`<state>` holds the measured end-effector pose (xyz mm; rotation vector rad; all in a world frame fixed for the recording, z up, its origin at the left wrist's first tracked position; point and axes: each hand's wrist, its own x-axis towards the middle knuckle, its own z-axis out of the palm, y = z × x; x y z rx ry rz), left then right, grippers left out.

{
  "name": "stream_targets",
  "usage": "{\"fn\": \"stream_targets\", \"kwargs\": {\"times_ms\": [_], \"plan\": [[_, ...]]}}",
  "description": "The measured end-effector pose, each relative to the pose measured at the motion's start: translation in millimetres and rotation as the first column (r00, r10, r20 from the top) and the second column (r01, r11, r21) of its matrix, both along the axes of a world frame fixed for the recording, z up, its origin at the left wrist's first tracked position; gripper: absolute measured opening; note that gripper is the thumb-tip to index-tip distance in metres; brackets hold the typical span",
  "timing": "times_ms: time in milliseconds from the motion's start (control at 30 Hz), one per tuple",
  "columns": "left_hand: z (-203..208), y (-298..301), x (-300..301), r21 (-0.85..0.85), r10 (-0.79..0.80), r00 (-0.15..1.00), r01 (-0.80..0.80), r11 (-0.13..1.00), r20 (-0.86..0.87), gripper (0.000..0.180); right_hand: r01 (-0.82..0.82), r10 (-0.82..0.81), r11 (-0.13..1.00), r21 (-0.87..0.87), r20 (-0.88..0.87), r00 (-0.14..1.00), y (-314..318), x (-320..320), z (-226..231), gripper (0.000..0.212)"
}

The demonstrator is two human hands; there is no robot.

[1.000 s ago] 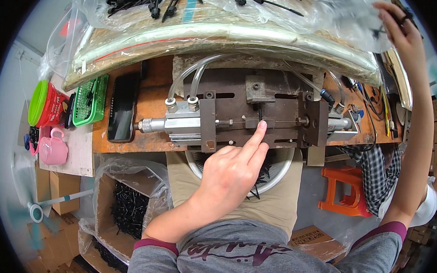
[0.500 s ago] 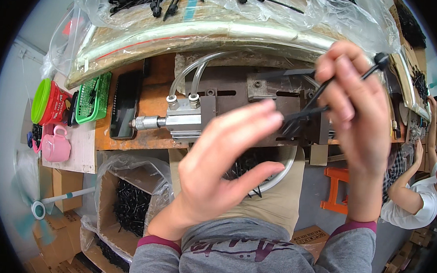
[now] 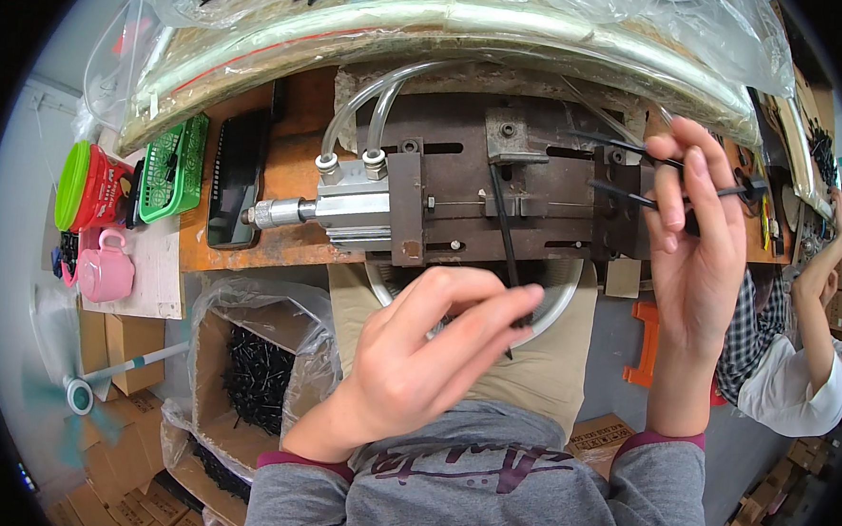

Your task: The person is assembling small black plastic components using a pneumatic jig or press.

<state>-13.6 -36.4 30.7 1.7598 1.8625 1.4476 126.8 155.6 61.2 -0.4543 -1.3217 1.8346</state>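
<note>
A: From the head camera, what is the left hand (image 3: pixel 416 348) doing?

B: It's low in front of the machine (image 3: pixel 463 181), fingers bent and close together, pinching a black rod (image 3: pixel 503 224) near its lower end. (The thumb is mostly hidden.)

A: Where does that rod lie?

B: It slants up from the fingertips across the middle of the machine; I can't tell whether its upper end touches the metal.

A: And the right hand (image 3: pixel 693 249)?

B: Raised at the machine's right end, palm partly showing, fingers curled around other rods (image 3: pixel 624 195). They stick out on both sides, and I can't count them surely.

A: What's around them?

B: A phone (image 3: pixel 238 182) on the table left of the machine, then a green basket (image 3: pixel 174 169) and a pink cup (image 3: pixel 106 273). Below stands a cardboard box (image 3: pixel 253 378) of black pieces, lined with plastic. A co-worker (image 3: pixel 795 397) sits far right.
</note>
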Motion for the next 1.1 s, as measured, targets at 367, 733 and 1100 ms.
{"fn": "stream_targets", "kwargs": {"times_ms": [367, 733, 1100], "plan": [[-34, 34, 9, -0.047, 0.099, 0.892, -0.133, 0.990, -0.441, 0.028, 0.239, -0.225, 0.945, 0.224, -0.087, 0.970, -36, 12, -32, 0.030], [-14, 35, 27, 0.220, 0.081, 0.990, -0.053, 0.974, -0.117, 0.041, 0.131, -0.124, 0.962, 0.241, -0.046, 0.991, -78, -8, -55, 0.031], [-9, 17, 21, 0.061, 0.025, 0.991, -0.017, 0.998, -0.131, 0.042, 0.275, -0.272, 0.850, 0.449, -0.073, 0.959, -58, -2, -57, 0.034]]}}
